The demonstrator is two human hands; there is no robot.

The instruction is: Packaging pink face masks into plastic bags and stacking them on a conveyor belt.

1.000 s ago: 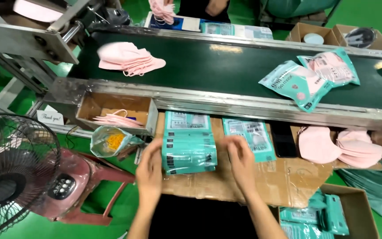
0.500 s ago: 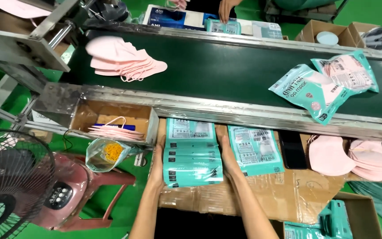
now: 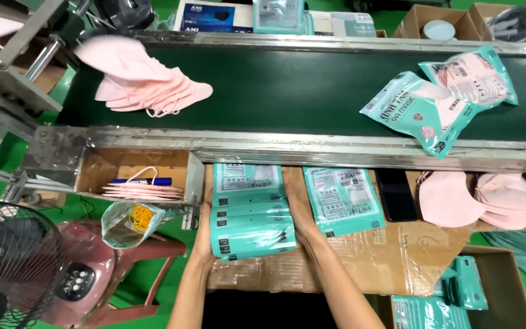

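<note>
A fanned stack of teal mask pouches (image 3: 249, 210) lies on a taped cardboard sheet (image 3: 397, 262) in front of me. My left hand (image 3: 203, 228) presses flat against the stack's left edge. On the other side my right hand (image 3: 296, 210) presses against its right edge, so both hands clasp the stack. A second pile of teal pouches (image 3: 343, 198) lies just to the right, apart from my hands.
A dark green conveyor belt (image 3: 299, 85) carries a pile of pink masks (image 3: 147, 82) and two filled pouches (image 3: 445, 100). A cardboard tray (image 3: 135, 176) with pink masks sits left; more pink masks (image 3: 488, 198), a black phone (image 3: 395, 195), a fan (image 3: 7, 268) and a box of pouches (image 3: 452, 292) surround me.
My hands came in from the near corners to the sides of the pouch stack and now squeeze it together. The masks and pouches on the belt shifted right.
</note>
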